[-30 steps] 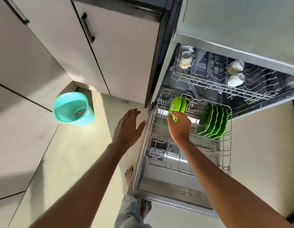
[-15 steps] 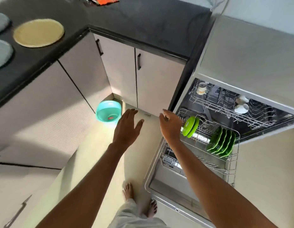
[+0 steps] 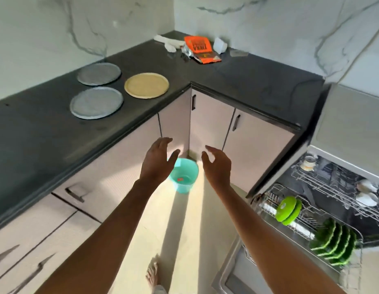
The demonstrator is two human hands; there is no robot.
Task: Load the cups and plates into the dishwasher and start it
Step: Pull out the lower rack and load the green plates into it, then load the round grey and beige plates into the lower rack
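Observation:
The dishwasher [image 3: 343, 132] stands open at the right with its lower rack [image 3: 267, 200] pulled out. Two bright green small plates [image 3: 288, 210] stand on edge in that rack, and several dark green plates [image 3: 333, 242] stand further right. White cups [image 3: 366, 193] and one more cup [image 3: 309, 163] sit in the upper rack. On the dark counter lie a tan plate [image 3: 146, 85] and two grey plates [image 3: 96, 102] [image 3: 99, 73]. My left hand [image 3: 157, 161] and my right hand [image 3: 217, 166] hover empty in mid-air before the corner cabinets, fingers relaxed.
A teal bucket [image 3: 184, 177] stands on the floor in the cabinet corner, just beyond my hands. An orange packet [image 3: 200, 48] and white wrappers [image 3: 171, 44] lie at the counter's back corner. My bare foot [image 3: 152, 272] is on the pale floor below.
My right hand let go of the bright green plate in the lower rack and drew back left. The view swung up and left, bringing the counter and its plates into sight.

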